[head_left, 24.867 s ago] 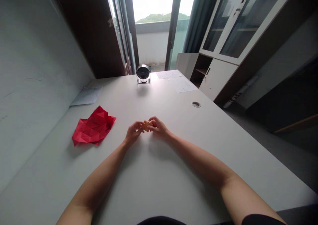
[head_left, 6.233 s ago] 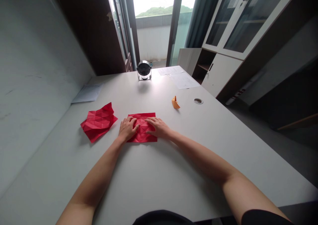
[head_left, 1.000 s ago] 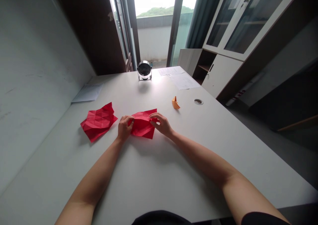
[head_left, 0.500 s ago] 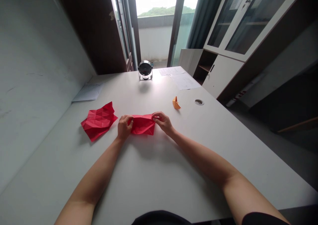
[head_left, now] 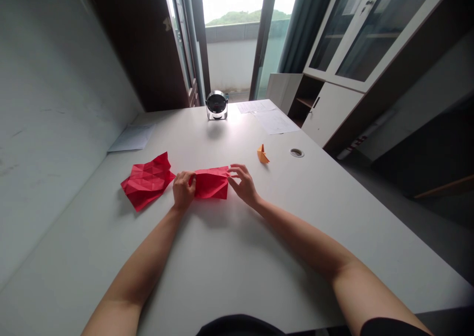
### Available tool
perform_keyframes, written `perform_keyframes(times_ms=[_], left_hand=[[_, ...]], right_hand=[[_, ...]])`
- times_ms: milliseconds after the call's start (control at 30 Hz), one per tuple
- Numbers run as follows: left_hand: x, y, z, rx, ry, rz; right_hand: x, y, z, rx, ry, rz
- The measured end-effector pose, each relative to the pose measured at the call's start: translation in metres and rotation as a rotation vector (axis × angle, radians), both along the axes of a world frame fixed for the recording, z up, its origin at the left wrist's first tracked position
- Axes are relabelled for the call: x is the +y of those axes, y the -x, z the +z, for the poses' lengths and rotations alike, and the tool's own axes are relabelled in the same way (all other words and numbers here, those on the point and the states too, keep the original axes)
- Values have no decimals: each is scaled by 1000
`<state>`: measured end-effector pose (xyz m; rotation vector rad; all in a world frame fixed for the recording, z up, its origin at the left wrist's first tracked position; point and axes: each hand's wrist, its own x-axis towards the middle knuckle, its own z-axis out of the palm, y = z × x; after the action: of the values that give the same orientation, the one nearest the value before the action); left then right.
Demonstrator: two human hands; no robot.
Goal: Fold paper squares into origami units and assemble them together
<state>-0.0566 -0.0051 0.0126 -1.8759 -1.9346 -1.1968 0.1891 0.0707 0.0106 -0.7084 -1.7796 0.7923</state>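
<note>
Between my hands is a folded sheet of red paper (head_left: 212,184), raised a little above the white table with its shadow below. My left hand (head_left: 184,189) is closed on its left end, thumb in front and fingers behind. At the right end, my right hand (head_left: 242,184) has its fingers spread apart, the thumb tip at or very near the paper's edge. A second red sheet (head_left: 148,179), covered in crease lines, lies to the left of my left hand. Beyond my right hand stands a small orange folded paper figure (head_left: 262,154).
The white table (head_left: 237,257) has a round cable hole (head_left: 296,152) on the right. A round black-and-silver device (head_left: 217,104) stands at the far edge. Printed sheets (head_left: 276,121) lie at the back right, and a pale packet (head_left: 131,137) sits by the left wall.
My right fingers have opened and lifted off the paper's upper right corner. The red paper and my left hand have shifted slightly left.
</note>
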Motion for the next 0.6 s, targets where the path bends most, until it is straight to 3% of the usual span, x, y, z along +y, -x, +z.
perform_keyframes(times_ms=[100, 200, 433, 600], left_hand=[[-1, -1, 0, 14, -22, 20], [-2, -2, 1, 52, -32, 7], [-3, -6, 3, 135, -53, -43], [-2, -6, 3, 98, -33, -59]], right_hand=[[9, -1, -6, 38, 209, -63], [10, -1, -9, 76, 420, 47], [4, 4, -10, 97, 419, 91], [11, 3, -12, 209, 501, 151]])
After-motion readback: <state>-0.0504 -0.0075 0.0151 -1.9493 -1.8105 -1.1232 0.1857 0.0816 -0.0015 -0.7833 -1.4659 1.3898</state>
